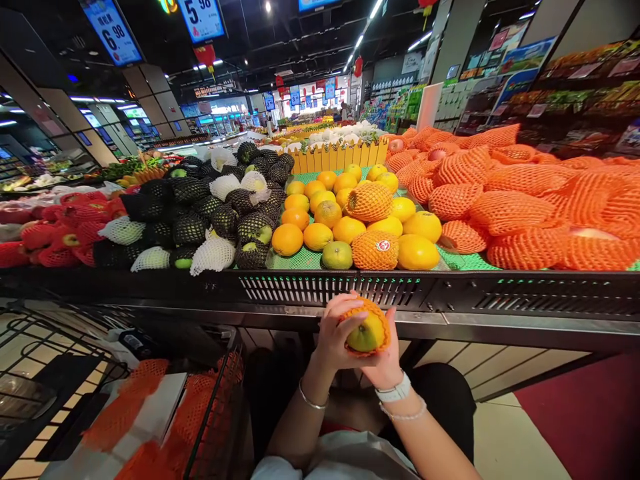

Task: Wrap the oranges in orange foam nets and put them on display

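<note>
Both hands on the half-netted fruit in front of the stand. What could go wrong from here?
1. The fruit is only partly inside its foam net. The left hand and right hand hold it in mid-air, clear of the shelf edge, so it might slip out and fall.
2. The loose citrus pile reaches the front of the stand, so a nudge could roll some off.

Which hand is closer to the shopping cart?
Left. The left hand holds the netted fruit on the side facing the shopping cart; the right hand cups it from the far side.
</note>
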Demonstrator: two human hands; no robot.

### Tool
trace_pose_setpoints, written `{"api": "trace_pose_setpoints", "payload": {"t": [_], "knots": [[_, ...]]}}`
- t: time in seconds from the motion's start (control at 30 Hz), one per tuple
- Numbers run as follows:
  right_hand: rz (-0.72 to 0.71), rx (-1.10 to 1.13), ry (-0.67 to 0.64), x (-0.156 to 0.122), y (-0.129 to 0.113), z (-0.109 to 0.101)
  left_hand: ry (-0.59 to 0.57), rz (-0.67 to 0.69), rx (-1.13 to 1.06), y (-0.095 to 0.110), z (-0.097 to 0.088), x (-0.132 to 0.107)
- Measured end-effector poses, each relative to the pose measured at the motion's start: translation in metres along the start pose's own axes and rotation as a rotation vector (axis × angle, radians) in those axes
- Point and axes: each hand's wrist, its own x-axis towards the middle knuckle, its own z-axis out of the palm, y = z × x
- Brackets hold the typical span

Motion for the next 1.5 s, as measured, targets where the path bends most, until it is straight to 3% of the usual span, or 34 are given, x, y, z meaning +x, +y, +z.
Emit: {"api": "trace_pose_setpoints", "payload": {"t": [0.07,0.13,0.23,0.33,0.47,0.57,0.67,0.77,0.87,0.97,1.17,1.3,1.5], "knots": [[-0.009,0.058,0.099,0.002,-0.003,-0.003,-0.148,-0.024,0.018,0.003,-0.005,0.005],[-0.057,0.072,0.205,0.001,-0.004,-0.003,-0.188,-0.038,0.024,0.007,-0.006,0.006],[-0.183,0.020,0.301,-0.004,-0.003,-0.001,-0.038,-0.028,-0.019,0.016,0.001,-0.004],[-0.434,-0.142,0.364,-0.011,0.001,0.004,0.121,-0.109,-0.058,0.026,0.012,-0.016],[-0.863,-0.515,0.316,-0.020,0.003,0.011,0.203,-0.290,-0.064,0.036,0.021,-0.017],[-1.003,-0.558,0.241,-0.024,0.004,0.017,0.264,-0.295,-0.115,0.039,0.021,-0.015],[-0.981,-0.521,0.184,-0.027,0.004,0.021,0.350,-0.254,-0.147,0.037,0.021,-0.017],[-0.838,-0.461,0.156,-0.029,0.002,0.025,0.440,-0.219,-0.179,0.032,0.020,-0.018],[-0.712,-0.476,0.091,-0.029,-0.002,0.025,0.459,-0.185,-0.172,0.029,0.020,-0.019],[-0.759,-0.567,0.032,-0.028,-0.005,0.021,0.447,-0.164,-0.168,0.030,0.020,-0.020],[-0.816,-0.527,0.099,-0.033,0.000,0.019,0.474,-0.255,-0.231,0.038,0.026,-0.022],[-0.803,-0.474,0.141,-0.041,0.004,0.021,0.467,-0.161,-0.183,0.046,0.025,-0.023],[-0.826,-0.358,0.024,-0.051,-0.001,0.041,0.494,-0.085,-0.177,0.057,0.021,-0.025]]}}
